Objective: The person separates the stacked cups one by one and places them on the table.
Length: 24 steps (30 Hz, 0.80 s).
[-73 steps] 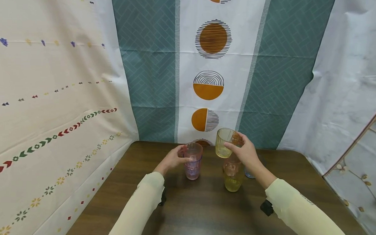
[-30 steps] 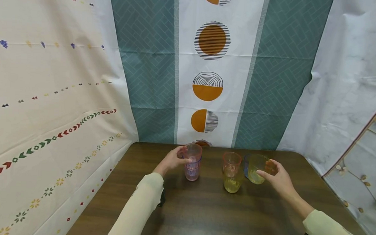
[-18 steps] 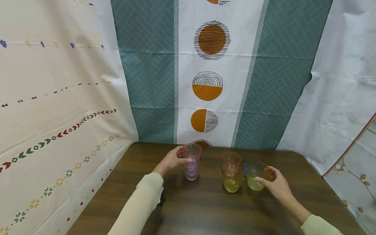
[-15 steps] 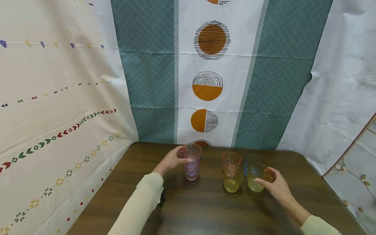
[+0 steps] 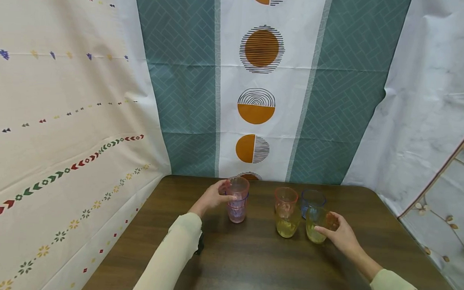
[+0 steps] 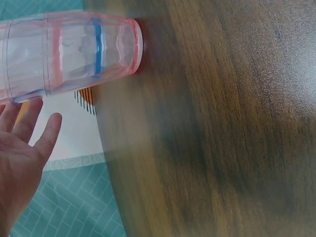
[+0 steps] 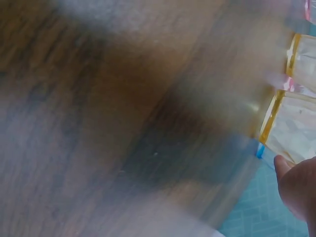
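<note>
On the table [image 5: 251, 265], all cups stand toward the far edge. A nested stack of cups [image 5: 237, 205] stands left of centre, with the left hand [image 5: 212, 198] against its left side. To its right stands a second nested stack [image 5: 286, 213]. A single cup [image 5: 312, 201] stands behind and right of that stack. Another cup [image 5: 315, 224] stands in front of the single cup, just beside the second stack, with the right hand [image 5: 338, 235] on its right side.

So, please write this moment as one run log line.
left hand: holds pink cup stack | right hand: holds yellow cup on table
</note>
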Each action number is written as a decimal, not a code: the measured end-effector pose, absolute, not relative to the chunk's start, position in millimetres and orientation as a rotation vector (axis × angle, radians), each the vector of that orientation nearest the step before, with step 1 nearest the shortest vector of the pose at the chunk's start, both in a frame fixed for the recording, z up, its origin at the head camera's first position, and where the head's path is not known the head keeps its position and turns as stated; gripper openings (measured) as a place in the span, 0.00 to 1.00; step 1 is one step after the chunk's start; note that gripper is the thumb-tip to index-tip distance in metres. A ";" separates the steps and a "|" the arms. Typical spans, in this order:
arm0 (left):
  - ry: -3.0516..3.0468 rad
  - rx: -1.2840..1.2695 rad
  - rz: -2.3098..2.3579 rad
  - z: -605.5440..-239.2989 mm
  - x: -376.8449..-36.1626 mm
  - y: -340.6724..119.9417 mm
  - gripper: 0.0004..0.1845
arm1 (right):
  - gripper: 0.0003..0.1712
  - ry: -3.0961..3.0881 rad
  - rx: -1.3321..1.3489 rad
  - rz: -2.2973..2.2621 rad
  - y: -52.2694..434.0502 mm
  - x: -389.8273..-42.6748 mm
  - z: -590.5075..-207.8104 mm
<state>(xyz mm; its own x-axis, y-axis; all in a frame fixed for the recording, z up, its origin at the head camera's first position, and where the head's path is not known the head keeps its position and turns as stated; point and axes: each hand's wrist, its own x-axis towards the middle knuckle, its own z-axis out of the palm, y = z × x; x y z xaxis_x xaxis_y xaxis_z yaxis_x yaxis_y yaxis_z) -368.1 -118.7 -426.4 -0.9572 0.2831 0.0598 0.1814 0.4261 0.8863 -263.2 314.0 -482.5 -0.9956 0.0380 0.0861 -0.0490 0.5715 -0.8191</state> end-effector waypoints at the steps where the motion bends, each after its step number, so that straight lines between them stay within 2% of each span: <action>1: 2.566 0.419 1.579 -426.4 -368.1 -118.8 0.41 | 0.58 -2.703 0.015 1.411 314.2 -263.2 -483.5; 12: 2.571 0.437 1.581 -428.0 -370.2 -119.5 0.41 | 0.58 -2.711 0.066 1.425 315.9 -263.2 -487.6; 24: 2.555 0.409 1.596 -431.1 -369.3 -119.5 0.42 | 0.64 -2.749 0.091 1.459 315.1 -263.5 -478.5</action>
<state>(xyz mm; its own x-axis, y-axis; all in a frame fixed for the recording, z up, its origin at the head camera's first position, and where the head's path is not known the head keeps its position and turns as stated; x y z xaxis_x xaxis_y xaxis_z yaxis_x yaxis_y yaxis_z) -369.3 -119.5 -431.1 -0.9588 0.2787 0.0556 0.1721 0.4138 0.8939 -263.5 315.1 -478.5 -0.9979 -0.0387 0.0521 -0.0648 0.5593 -0.8264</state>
